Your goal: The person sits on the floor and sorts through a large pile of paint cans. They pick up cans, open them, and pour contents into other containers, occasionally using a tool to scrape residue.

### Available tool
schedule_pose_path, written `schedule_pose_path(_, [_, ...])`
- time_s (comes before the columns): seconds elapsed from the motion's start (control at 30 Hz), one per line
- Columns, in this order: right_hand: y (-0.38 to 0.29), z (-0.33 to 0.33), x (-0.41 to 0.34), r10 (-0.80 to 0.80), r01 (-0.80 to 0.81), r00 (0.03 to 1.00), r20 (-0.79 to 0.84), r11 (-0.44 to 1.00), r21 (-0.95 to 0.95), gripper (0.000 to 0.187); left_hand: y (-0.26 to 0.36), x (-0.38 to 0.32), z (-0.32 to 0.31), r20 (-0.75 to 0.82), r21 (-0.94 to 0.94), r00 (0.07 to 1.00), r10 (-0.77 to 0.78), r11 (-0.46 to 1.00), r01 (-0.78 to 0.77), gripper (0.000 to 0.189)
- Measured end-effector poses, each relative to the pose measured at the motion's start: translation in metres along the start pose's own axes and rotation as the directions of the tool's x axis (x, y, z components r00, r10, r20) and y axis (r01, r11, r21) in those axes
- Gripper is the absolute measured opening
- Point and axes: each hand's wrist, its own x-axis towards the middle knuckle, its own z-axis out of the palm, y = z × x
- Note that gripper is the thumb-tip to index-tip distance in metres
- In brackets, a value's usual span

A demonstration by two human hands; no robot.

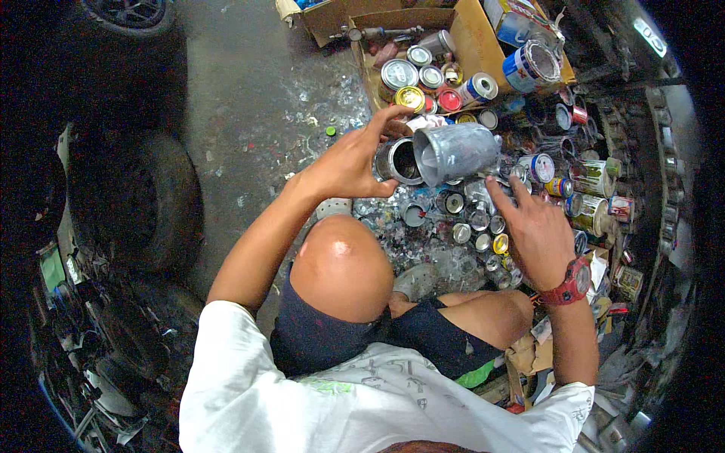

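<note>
My left hand point(354, 164) curves around an open metal can point(401, 161) with a dark inside, its thumb at the near side of the rim. Just right of that can, a paint-smeared grey cup point(457, 152) is tilted on its side, mouth towards the can. My right hand point(535, 229), with a red watch point(568, 283) at the wrist, has its fingertips at the lower right of the cup; whether they grip it is hidden. Below the cup, an open can of grey paint point(414, 214) stands on the floor.
A cardboard box point(476, 48) with lidded cans and a gauge-fitted tool stands ahead. Many paint cans and jars, among them a gold-rimmed one point(500, 243), crowd the floor at right. Tires point(153, 198) are at left. A green cap point(331, 131) lies on the stained floor.
</note>
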Motion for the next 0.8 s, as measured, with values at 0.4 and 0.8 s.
schedule_pose_path(0.4, [-0.013,-0.068,0.002,0.016,0.002,0.998,0.054,0.949,-0.314,0.066,0.019,-0.003,-0.001,0.032,0.055,0.999,-0.008,0.998,0.006,0.116])
schedule_pose_path(0.8, [-0.011,-0.006,0.003,0.126,-0.129,0.991,0.055,0.990,0.055,0.067,0.004,-0.005,-0.004,-0.053,-0.004,0.999,0.004,1.000,-0.004,0.115])
